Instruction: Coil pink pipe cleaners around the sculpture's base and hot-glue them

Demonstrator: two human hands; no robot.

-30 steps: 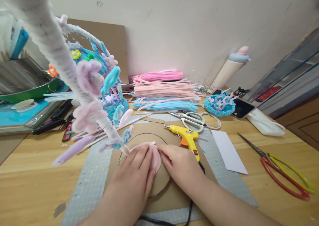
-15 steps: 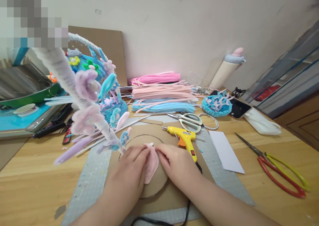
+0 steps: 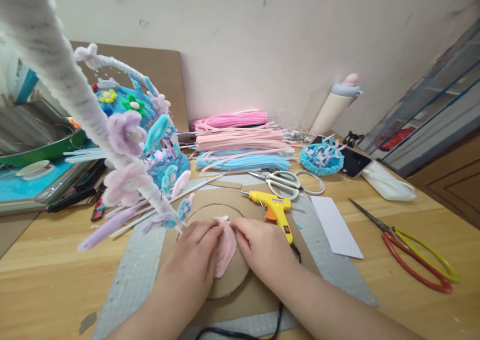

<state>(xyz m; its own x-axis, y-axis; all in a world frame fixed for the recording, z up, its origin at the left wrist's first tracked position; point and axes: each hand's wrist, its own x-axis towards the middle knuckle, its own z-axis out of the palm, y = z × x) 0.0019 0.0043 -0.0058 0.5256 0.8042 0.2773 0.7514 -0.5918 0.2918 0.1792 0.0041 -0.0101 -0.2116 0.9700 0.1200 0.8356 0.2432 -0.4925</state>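
Both hands are down at the cardboard circle (image 3: 234,280) — and the left hand (image 3: 191,260) lies palm down, fingers together and bent, its fingertips on the edge of the pink fuzzy piece (image 3: 226,250). The right hand (image 3: 264,245) comes in from the other side, thumb and forefinger close together at the top of the piece; whether they pinch it, I cannot tell. That pink piece sits between the hands, over the circle. Just beyond the right hand lies the yellow glue gun (image 3: 275,207), nozzle pointing left — the pale-handled scissors (image 3: 283,184) right behind it. Off to the right, the white card (image 3: 335,227) and the red-and-yellow scissors (image 3: 408,252); on the left, the flowered white arch (image 3: 90,107) rises.
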